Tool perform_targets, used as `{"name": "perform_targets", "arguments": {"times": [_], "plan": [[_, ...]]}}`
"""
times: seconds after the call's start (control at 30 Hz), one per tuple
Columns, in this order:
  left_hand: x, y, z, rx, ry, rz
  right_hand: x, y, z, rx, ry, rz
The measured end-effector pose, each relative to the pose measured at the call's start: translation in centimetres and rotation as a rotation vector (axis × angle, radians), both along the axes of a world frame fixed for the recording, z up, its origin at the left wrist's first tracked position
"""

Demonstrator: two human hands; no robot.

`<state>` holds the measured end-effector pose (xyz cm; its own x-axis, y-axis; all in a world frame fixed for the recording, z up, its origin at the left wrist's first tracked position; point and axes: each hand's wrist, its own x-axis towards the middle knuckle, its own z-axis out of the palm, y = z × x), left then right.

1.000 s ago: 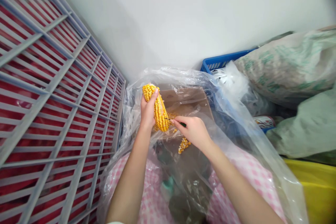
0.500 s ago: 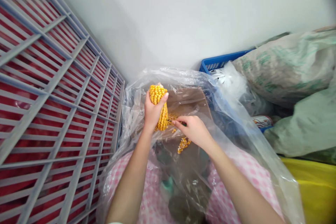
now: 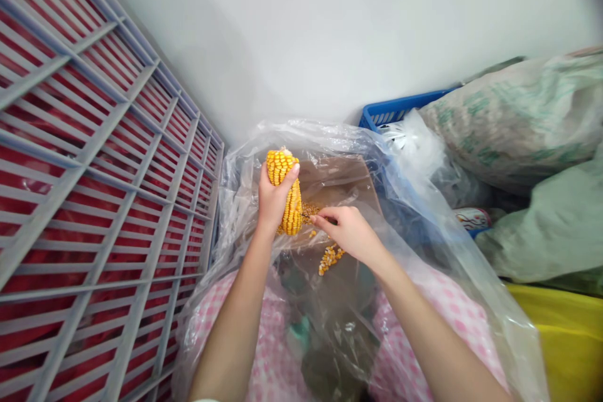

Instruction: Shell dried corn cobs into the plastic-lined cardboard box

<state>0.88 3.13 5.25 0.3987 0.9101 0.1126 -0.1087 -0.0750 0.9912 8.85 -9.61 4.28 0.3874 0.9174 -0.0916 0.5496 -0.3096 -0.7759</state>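
My left hand (image 3: pixel 274 196) is wrapped around an ear of corn (image 3: pixel 293 204), held upright with a slight tilt. Its yellow kernels show above the fingers and down its right side. From the right, my right hand (image 3: pixel 348 229) pinches a thin dark tool (image 3: pixel 308 217) whose tip reaches the lower right side of the ear; most of the tool is hidden in the fingers. Loose corn kernels (image 3: pixel 330 259) lie in a small pile on the clear plastic sheet (image 3: pixel 405 320) below my right hand. More kernels are scattered behind the ear.
Brown cardboard (image 3: pixel 348 185) lies under the plastic. A grey slatted crate (image 3: pixel 113 157) with red contents rises on the left. To the right are a blue basket (image 3: pixel 409 103), a white plastic bag (image 3: pixel 414 144), stuffed sacks (image 3: pixel 518 119) and something yellow (image 3: pixel 560 339). A white wall stands behind.
The top of the corn has shifted very slightly left. My right hand, still pinching the tool, has moved only a little; both grips look the same.
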Motion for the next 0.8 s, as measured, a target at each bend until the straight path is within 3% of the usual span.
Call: {"name": "perform_targets", "arguments": {"times": [0.3,0.53,0.8], "plan": [[0.5,-0.8,0.0,-0.114,-0.063,-0.016,0.3,0.1,-1.2,0.029,0.187,-0.011],[0.2,-1.2,-0.9,-0.106,-0.054,-0.076,-1.1,0.1,-2.1,0.051,0.103,-0.068],[0.6,-1.1,-1.7,-0.234,-0.107,0.073,-1.5,0.1,-2.7,0.046,0.038,-0.176]]}}
